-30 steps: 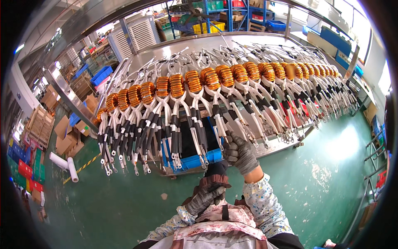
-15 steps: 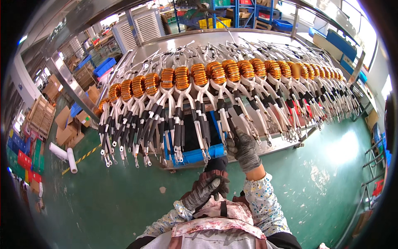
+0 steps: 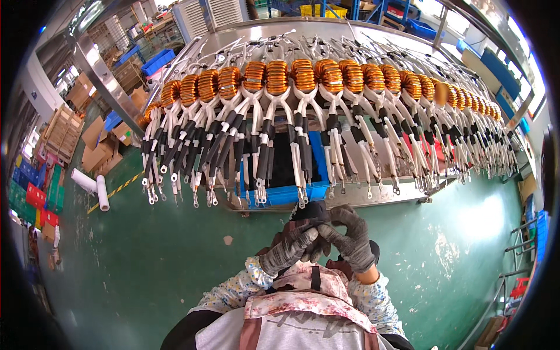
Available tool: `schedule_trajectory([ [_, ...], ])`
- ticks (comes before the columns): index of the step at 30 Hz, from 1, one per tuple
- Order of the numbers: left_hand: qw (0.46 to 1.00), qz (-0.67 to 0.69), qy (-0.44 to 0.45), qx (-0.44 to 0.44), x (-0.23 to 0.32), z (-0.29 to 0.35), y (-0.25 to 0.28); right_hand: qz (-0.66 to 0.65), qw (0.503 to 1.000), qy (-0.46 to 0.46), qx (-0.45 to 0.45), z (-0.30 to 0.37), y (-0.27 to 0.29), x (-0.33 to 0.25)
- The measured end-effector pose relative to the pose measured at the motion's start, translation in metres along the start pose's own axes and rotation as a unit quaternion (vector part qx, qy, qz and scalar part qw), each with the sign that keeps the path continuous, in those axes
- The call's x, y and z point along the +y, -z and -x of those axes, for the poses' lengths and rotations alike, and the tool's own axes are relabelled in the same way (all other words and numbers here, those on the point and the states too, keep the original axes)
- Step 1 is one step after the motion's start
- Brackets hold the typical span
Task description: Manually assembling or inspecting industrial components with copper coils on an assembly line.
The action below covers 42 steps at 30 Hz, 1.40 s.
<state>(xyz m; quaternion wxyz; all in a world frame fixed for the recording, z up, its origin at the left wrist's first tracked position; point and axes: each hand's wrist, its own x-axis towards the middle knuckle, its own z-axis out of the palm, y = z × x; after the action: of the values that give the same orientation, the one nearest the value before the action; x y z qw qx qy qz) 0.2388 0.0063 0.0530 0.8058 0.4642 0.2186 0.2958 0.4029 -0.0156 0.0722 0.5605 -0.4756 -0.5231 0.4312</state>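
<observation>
My two hands meet in front of my apron, just below the table's front edge, both in grey knit gloves. My left hand (image 3: 288, 251) is closed, its fingers curled by a dark item that I cannot make out. Against it, my right hand (image 3: 352, 240) bends its fingers inward in a pinch; whatever lies between them is hidden. Beyond the hands stretches a long row of copper-wound ring coils (image 3: 303, 76). Their white leads, with black sleeves (image 3: 265, 160) and metal ring terminals (image 3: 302, 198), hang over the near side. Behind those leads sits a blue bin (image 3: 318, 192) with a dark inside.
The metal table (image 3: 233, 32) carries the coils, with more leads spread at its back. A red item (image 3: 434, 149) shows behind leads to the right. On the green floor at left lie white rolls (image 3: 101, 192), cardboard boxes (image 3: 99, 146) and a wooden pallet (image 3: 60, 137).
My right hand has come back from the hanging lead ends to my left hand, its fingers now bent together. The table and coils sit higher in the picture.
</observation>
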Motion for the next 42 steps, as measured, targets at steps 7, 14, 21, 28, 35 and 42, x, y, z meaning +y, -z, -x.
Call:
schedule_trajectory([
  [7,0.998,-0.013,0.017,-0.051,0.004,-0.012,-0.009,0.123,0.983,0.084,0.11,0.011,0.003,0.003],
  [14,0.999,-0.048,-0.01,0.009,0.003,-0.012,-0.004,0.062,0.992,0.062,0.091,0.007,0.0,0.002],
  [21,0.997,-0.065,-0.002,-0.048,0.01,-0.011,-0.004,-0.224,0.965,-0.131,0.047,0.012,0.007,-0.001],
  [28,0.999,-0.031,0.021,-0.021,0.01,-0.01,-0.003,-0.186,0.976,-0.11,0.039,0.01,0.012,0.004],
  [35,0.999,-0.038,-0.004,-0.01,0.007,-0.013,0.0,-0.082,0.994,-0.052,0.054,0.014,-0.006,-0.014],
  [42,1.0,-0.012,0.012,-0.006,0.016,-0.012,-0.006,-0.209,0.975,-0.071,-0.015,0.015,0.004,0.006],
])
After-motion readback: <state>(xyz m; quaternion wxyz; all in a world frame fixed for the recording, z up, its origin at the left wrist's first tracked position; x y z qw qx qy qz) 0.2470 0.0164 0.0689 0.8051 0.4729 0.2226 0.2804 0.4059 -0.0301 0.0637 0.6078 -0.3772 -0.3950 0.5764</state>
